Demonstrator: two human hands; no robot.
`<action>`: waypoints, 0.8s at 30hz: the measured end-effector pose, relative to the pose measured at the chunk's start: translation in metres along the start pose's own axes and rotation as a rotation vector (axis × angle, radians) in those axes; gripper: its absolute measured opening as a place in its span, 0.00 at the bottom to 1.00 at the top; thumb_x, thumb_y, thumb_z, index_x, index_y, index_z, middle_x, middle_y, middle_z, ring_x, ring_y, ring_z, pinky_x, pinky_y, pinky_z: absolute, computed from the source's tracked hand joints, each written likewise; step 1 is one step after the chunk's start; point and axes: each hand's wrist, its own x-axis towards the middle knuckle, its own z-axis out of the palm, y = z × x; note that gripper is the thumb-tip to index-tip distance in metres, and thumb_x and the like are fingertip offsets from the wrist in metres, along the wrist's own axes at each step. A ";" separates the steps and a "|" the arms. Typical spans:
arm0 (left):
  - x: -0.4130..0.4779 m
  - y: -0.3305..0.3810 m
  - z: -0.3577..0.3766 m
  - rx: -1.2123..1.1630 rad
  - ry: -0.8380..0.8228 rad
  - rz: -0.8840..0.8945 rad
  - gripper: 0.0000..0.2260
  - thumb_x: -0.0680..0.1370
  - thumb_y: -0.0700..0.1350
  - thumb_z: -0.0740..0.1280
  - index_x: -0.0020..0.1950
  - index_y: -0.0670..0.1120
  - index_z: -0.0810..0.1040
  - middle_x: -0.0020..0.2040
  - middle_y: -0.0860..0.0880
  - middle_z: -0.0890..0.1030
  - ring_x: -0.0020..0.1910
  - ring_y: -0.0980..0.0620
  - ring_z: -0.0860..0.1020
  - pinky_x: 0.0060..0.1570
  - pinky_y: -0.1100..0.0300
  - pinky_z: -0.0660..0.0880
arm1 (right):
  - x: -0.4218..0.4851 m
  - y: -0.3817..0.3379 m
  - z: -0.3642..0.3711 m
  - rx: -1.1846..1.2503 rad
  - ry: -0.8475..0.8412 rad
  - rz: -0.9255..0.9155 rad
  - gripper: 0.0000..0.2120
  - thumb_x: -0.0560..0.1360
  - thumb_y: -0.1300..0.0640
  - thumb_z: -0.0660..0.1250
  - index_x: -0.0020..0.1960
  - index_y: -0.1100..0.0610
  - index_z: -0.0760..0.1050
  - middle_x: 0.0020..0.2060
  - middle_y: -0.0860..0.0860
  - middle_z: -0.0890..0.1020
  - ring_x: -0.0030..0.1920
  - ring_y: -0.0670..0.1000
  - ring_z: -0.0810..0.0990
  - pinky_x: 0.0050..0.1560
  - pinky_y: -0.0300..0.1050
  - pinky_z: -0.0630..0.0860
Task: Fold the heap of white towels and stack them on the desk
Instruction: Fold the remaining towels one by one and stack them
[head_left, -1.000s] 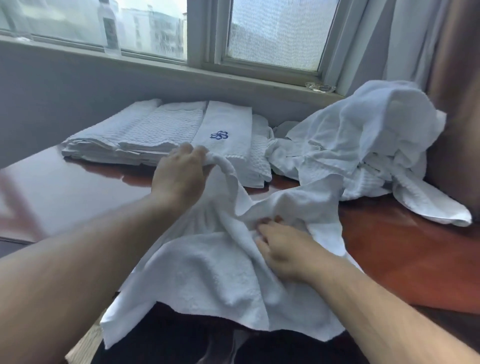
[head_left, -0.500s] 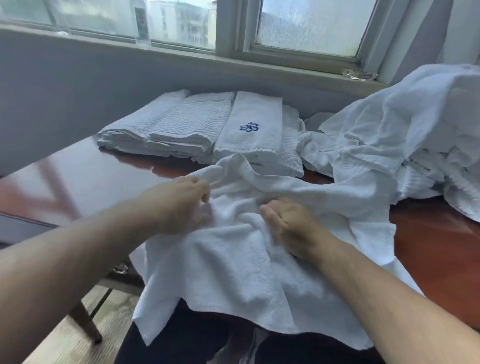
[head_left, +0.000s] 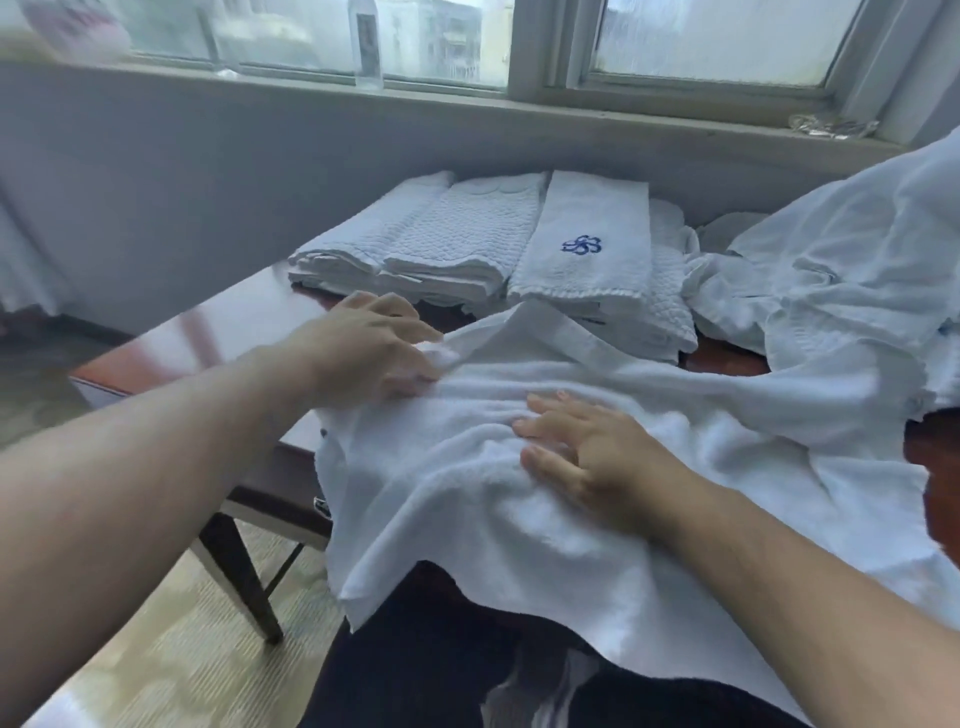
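A rumpled white terry towel (head_left: 467, 499) is spread over the near edge of the red-brown desk (head_left: 228, 327) and hangs down over my lap. My left hand (head_left: 369, 348) pinches a bunch of its cloth near the towel's far left corner. Flat on the towel's middle lies my right hand (head_left: 587, 447), its fingers straight and pressing the cloth. Behind them sit folded white towels (head_left: 467, 244) in a row, one (head_left: 587, 249) with a blue emblem. The unfolded heap (head_left: 841, 280) lies at the right.
A grey wall and a window sill run behind the desk, with a clear bottle (head_left: 366, 47) on the sill. The desk's left end shows bare glossy wood. A dark desk leg (head_left: 239, 571) stands over the pale floor at lower left.
The view has shifted left. My left hand has moved up to the towel's far left part and taken a bunch of it. My right hand has flattened out on the cloth.
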 end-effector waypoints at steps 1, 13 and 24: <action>-0.002 -0.003 -0.004 0.069 0.045 0.038 0.10 0.78 0.59 0.67 0.58 0.67 0.82 0.66 0.58 0.77 0.66 0.49 0.69 0.63 0.48 0.64 | -0.001 0.004 -0.001 0.026 0.015 -0.003 0.22 0.81 0.39 0.57 0.73 0.40 0.70 0.78 0.41 0.62 0.80 0.43 0.53 0.79 0.50 0.52; -0.003 0.039 -0.006 -0.419 0.209 -0.594 0.14 0.82 0.43 0.58 0.60 0.51 0.81 0.60 0.47 0.76 0.58 0.45 0.75 0.56 0.53 0.70 | 0.000 0.015 0.001 -0.043 0.024 0.013 0.23 0.81 0.37 0.53 0.75 0.37 0.66 0.79 0.39 0.59 0.80 0.42 0.51 0.79 0.51 0.51; -0.022 -0.015 0.034 -0.063 -0.050 -0.299 0.18 0.85 0.52 0.55 0.74 0.60 0.69 0.75 0.56 0.69 0.74 0.52 0.65 0.72 0.53 0.59 | -0.008 0.013 -0.001 -0.044 -0.114 -0.076 0.22 0.72 0.26 0.42 0.66 0.17 0.54 0.77 0.31 0.47 0.79 0.37 0.40 0.79 0.48 0.44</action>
